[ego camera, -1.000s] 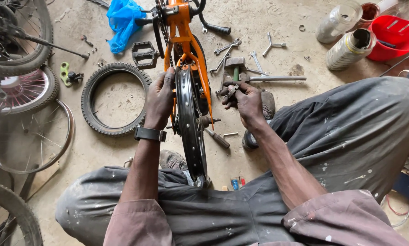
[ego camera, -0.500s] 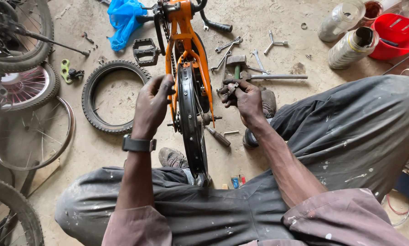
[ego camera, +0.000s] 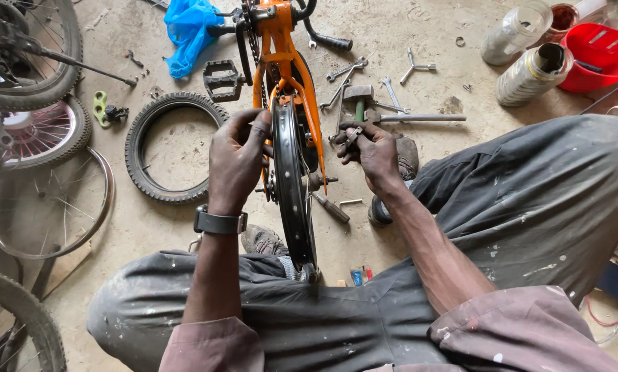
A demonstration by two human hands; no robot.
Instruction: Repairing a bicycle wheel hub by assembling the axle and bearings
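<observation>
Head view looks down on a dusty concrete floor [ego camera: 185,227] strewn with bicycle parts. A loose black tyre [ego camera: 159,148] lies flat to the left of the work, and further left bare rims and a pink-spoked wheel [ego camera: 40,134] overlap one another. A blue plastic bag [ego camera: 188,31] sits near the top, beside a black pedal [ego camera: 221,79]. Spanners [ego camera: 347,69] and a hammer [ego camera: 364,100] lie scattered on the right, with two cans [ego camera: 533,72] and a red tub [ego camera: 602,52] in the far corner.

An orange bicycle frame [ego camera: 285,62] stands upside down between the person's knees, its black wheel [ego camera: 292,200] held in the fork and running towards the camera.

The left hand [ego camera: 237,162] (a black watch on its wrist) rests against the left side of the wheel, fingers curled together and pressing on the tyre near the fork, thumb laid along the rim. The right hand [ego camera: 374,151] hovers just right of the wheel and clear of it, fingers bent and pinching a small metal tool [ego camera: 352,136] between thumb and forefinger. What kind of tool it is cannot be told. A screwdriver [ego camera: 331,207] lies on the floor below that hand.
</observation>
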